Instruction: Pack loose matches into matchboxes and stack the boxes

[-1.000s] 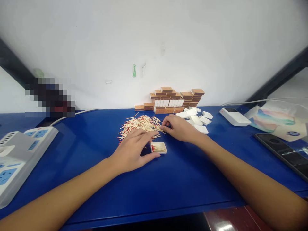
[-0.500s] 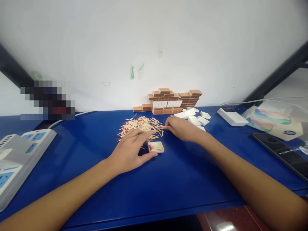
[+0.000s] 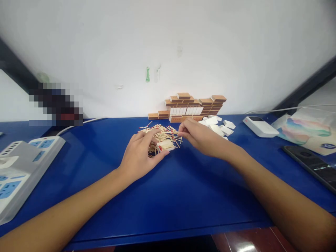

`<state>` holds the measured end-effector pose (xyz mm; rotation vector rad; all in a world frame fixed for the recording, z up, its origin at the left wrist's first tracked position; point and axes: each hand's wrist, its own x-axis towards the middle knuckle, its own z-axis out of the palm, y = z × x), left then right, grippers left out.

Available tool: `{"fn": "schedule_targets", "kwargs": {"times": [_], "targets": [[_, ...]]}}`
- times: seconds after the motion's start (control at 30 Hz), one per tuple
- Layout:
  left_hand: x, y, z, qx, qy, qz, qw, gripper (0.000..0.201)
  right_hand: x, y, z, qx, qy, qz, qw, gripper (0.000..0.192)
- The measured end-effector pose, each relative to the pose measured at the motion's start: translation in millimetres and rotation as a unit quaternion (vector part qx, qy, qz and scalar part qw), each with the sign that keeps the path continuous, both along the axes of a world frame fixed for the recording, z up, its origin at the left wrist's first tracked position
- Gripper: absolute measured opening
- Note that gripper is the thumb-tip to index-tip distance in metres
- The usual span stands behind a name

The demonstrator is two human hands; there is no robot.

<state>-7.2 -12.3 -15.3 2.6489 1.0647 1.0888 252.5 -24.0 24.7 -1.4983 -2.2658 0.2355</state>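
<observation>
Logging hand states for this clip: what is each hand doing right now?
Left hand: closed on the matchbox tray, thumb and fingers.
Right hand: fingertips pinched at the match pile; whether it holds a match cannot be told.

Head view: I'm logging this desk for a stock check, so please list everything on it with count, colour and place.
loose matches: a heap, too many to count, pale sticks with red heads, table centre
match tray: one, white, holding matches, in the left hand's grip at the heap's near edge
stacked matchboxes: a pile, brown, some white, against the wall
empty trays: several, white, right of the heap
power strips: two, grey-white with blue sockets, far left
small device: one, white, right
tissue pack: one, multicoloured, far right
phone: one, black, right edge
table: one, blue
left hand: holds the tray
right hand: fingertips pinched at the heap's right edge
</observation>
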Motion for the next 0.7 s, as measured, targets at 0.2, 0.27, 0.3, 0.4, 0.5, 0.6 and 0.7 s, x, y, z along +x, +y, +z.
{"fn": "schedule_targets", "kwargs": {"times": [0.2, 0.27, 0.3, 0.4, 0.5, 0.6, 0.7], "targets": [[-1, 2, 0.3, -0.02, -0.01, 0.011, 1.0, 0.066, -10, -9, 3.4, -0.013, -0.01, 0.024, 1.0, 0.014], [-1, 2, 0.0, -0.023, -0.013, 0.01, 1.0, 0.067, -10, -10, 2.7, -0.024, -0.015, 0.047, 0.999, 0.014], [-1, 2, -0.1, -0.026, -0.014, 0.01, 1.0, 0.067, -11, -11, 2.2, -0.033, -0.02, 0.056, 0.998, 0.014], [-1, 3, -0.2, -0.035, -0.013, 0.007, 0.999, 0.067, -11, -12, 0.8, -0.047, -0.052, 0.057, 0.996, 0.013], [-1, 3, 0.4, -0.029, -0.014, 0.003, 0.999, 0.067, -10, -13, -0.3, -0.034, -0.103, 0.048, 0.993, 0.011], [-2, 4, 1.0, -0.025, -0.006, 0.004, 1.0, 0.065, -8, -12, -0.2, -0.022, -0.138, 0.046, 0.989, 0.013], [-4, 5, 0.9, -0.006, 0.002, -0.004, 1.0, 0.056, -7, -11, 0.7, 0.003, -0.16, 0.04, 0.986, 0.014]]}}
